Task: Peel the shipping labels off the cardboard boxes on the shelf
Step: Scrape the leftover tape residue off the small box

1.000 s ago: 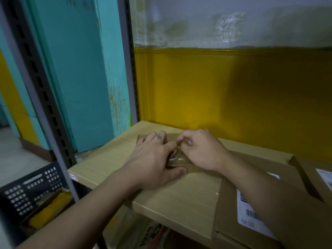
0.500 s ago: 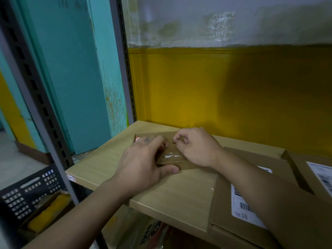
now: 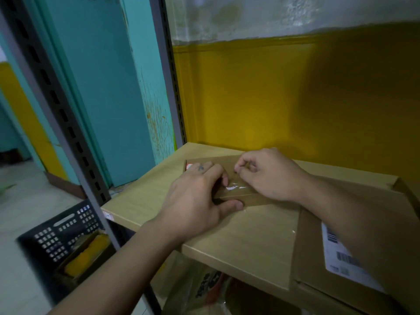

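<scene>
Cardboard that's stiff and light gets pinned to the shelf [image 3: 238,235] under the left hand [image 3: 195,196] with fingers spread flat, and the glossy film [image 3: 234,187] on the small box [image 3: 223,162], probably thin and tear-prone, is pinched near an edge by the right hand [image 3: 270,176] with curled fingers.

Left arm: bare forearm [image 3: 118,269] enters from the near left corner and reaches far and right, wrist straight.
Left grip [image 3: 195,201]: palm down, fingers stretched forward and lightly bent, thumb [image 3: 229,205] splayed right; a small dark mark on one finger.
Right arm: bare forearm [image 3: 363,223] comes in from the right edge, angled far and left.
Right grip [image 3: 268,176]: knuckles up, fingers [image 3: 242,165] curled, thumb and forefinger tips drawn together.
Spacing: grips just beside each other, left one nearer.
</scene>
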`<state>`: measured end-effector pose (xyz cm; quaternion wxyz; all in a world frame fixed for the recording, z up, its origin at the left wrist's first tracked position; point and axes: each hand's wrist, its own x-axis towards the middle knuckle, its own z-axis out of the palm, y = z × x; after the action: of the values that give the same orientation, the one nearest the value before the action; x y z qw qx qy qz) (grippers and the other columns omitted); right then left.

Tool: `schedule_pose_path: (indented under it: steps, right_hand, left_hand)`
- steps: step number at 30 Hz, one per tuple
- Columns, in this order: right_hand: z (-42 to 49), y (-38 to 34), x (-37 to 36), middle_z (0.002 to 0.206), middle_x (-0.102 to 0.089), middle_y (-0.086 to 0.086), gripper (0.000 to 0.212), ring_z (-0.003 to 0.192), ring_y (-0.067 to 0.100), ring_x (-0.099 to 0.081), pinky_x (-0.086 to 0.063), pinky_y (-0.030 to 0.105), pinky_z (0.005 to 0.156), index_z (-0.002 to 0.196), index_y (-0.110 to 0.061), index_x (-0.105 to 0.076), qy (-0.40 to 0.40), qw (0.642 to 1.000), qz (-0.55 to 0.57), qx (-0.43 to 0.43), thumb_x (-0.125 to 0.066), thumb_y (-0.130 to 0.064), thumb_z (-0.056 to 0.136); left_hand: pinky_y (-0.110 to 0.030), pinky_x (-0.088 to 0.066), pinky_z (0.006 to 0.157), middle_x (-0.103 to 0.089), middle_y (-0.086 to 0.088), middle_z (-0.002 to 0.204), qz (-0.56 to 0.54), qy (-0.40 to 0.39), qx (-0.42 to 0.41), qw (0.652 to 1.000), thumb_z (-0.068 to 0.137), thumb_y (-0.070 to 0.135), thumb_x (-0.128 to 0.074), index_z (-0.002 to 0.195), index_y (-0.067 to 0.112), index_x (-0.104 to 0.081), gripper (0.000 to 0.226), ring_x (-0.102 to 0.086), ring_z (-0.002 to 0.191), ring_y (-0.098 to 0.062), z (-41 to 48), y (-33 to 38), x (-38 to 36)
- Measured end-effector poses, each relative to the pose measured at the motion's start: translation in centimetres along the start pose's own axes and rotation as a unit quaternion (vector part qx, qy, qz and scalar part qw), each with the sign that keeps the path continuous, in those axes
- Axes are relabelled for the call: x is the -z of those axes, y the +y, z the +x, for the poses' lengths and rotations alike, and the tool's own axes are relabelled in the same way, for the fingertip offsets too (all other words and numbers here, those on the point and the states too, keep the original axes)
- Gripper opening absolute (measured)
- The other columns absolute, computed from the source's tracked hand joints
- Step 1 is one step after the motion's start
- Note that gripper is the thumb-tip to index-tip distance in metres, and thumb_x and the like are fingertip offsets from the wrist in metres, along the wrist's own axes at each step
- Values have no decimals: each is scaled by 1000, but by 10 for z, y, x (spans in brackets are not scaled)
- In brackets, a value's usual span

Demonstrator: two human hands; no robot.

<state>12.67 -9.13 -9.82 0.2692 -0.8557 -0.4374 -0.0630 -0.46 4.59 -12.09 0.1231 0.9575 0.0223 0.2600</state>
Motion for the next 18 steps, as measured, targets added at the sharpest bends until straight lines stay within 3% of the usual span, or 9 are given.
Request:
schedule_pose_path:
  steps: [11,18]
  right_hand:
    - [1,0,-2,43,-52,-13,14,44,7,-45,-32,28,49,79,-26,-65,-9,1000,-4,12,-56,-32,88]
    - [1,-2,0,44,-49,-8,9,44,8,-44,-34,28,51,85,-29,-65,-4,1000,-5,16,-57,-30,89]
  left_hand:
    - [-27,-20,64,-46,18,89,6,20,1,1000,71,67,-64,89,36,-49,39,-33,84,-5,-3,0,-4]
    - [-27,-27,66,-45,20,88,-3,30,3,1000,69,67,-64,97,36,-52,44,-36,85,-4,-4,-4,-6]
